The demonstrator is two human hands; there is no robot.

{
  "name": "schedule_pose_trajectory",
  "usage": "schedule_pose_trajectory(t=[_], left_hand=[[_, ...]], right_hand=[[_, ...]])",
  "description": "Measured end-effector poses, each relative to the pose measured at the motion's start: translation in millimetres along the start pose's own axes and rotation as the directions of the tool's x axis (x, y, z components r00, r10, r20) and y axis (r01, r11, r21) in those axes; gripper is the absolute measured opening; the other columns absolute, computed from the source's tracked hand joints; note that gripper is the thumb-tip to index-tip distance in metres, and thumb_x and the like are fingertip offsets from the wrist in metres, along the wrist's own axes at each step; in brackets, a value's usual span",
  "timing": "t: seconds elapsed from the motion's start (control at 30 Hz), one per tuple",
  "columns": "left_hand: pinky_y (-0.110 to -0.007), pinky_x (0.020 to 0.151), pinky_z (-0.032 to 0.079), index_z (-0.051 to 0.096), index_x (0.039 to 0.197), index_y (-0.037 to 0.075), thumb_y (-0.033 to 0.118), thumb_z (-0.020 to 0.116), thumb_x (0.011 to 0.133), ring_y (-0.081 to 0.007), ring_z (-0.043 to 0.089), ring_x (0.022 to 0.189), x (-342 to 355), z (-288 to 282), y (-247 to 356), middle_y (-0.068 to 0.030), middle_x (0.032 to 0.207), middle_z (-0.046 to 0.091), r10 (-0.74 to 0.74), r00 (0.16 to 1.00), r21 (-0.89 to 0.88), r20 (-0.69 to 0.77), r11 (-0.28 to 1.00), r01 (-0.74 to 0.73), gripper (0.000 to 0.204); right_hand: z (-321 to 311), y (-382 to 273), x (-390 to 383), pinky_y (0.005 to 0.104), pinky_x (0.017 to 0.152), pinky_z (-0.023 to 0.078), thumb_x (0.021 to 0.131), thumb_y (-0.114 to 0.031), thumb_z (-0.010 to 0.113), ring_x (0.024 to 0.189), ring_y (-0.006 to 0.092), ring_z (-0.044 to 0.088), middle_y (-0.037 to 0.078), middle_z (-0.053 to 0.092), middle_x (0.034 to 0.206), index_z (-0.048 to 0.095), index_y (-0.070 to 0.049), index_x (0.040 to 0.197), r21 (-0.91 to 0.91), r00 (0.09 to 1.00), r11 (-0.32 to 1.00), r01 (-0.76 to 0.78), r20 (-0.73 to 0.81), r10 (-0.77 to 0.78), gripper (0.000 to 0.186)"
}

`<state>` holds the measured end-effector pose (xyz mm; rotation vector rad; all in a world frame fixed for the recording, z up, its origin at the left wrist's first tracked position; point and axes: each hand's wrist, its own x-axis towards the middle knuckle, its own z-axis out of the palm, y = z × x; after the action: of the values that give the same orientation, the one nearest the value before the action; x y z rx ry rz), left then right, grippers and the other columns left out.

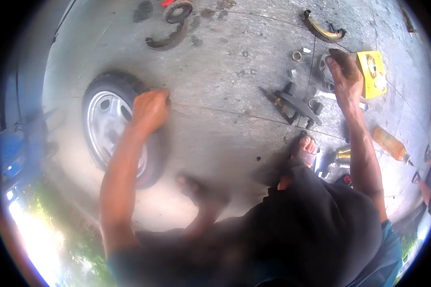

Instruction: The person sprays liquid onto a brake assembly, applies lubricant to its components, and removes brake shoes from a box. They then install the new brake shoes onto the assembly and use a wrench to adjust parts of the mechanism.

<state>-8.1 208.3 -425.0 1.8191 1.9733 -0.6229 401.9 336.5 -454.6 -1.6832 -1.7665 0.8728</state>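
Note:
My left hand (pixel 151 111) is closed in a fist at the upper right side of a tyre (pixel 96 85) on a silver wheel rim (pixel 96 138). Whatever that fist may hold is hidden. On the right, the fingers of my right hand (pixel 347 79) are curled in beside a grey metal part (pixel 326 74). Whether they grip that part or something smaller, I cannot tell. Just right of this hand lies a yellow printed packet (pixel 372 74). Pliers and dark tools (pixel 292 104) rest on the floor to its lower left, near a wrench (pixel 326 94).
Curved brake shoes lie at the far right (pixel 323 29) and far left (pixel 170 40), the latter near a round metal ring (pixel 178 10). A small ring (pixel 297 56) sits on the concrete floor (pixel 215 67). An orange-brown bottle (pixel 389 142) lies by my right forearm.

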Motion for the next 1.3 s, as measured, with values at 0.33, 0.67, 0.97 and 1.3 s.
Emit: schedule_pose_trajectory(t=[0.33,0.67,0.97,1.3], left_hand=[[-0.042,0.083,0.049,0.065,0.104,0.005,0.020,0.063,0.082,-0.0361,0.062,0.097,38,55,-12,-0.0161,0.103,0.066,0.114,0.923,-0.068,-0.368,0.987,-0.149,0.027],[-0.041,0.071,0.048,0.060,0.093,0.003,0.006,0.062,0.082,-0.0386,0.061,0.083,46,39,20,-0.0171,0.089,0.062,0.516,0.772,0.064,-0.372,0.844,-0.533,0.011],[-0.044,0.078,0.050,0.061,0.104,0.005,0.011,0.066,0.080,-0.0379,0.061,0.093,45,33,128,-0.0187,0.103,0.062,0.614,0.726,0.019,-0.310,0.767,-0.641,0.025],[-0.044,0.086,0.049,0.057,0.120,0.008,0.016,0.063,0.083,-0.0346,0.056,0.107,56,37,212,-0.0155,0.118,0.055,0.569,0.742,-0.102,-0.355,0.765,-0.636,0.038]], right_hand=[[-78,44,-84,0.0286,0.082,0.047,0.088,-0.012,0.066,0.091,0.0134,0.059,0.007,0.066,0.105,0.062,-0.002,0.117,0.092,0.947,0.979,-0.183,-0.250,0.201,0.031],[-121,102,-249,0.0329,0.083,0.051,0.085,-0.021,0.067,0.094,0.0233,0.066,0.013,0.068,0.106,0.064,-0.004,0.111,-0.055,0.759,0.820,-0.570,-0.417,0.500,0.032],[-57,88,-152,0.0431,0.081,0.048,0.077,-0.019,0.071,0.098,0.0345,0.058,0.013,0.059,0.102,0.062,-0.009,0.110,-0.263,0.955,0.936,-0.235,-0.241,0.172,0.035],[-15,101,-51,0.0388,0.089,0.042,0.081,-0.012,0.060,0.109,0.0268,0.051,0.008,0.057,0.114,0.060,-0.016,0.113,-0.584,0.963,0.779,0.230,0.020,-0.269,0.033]])
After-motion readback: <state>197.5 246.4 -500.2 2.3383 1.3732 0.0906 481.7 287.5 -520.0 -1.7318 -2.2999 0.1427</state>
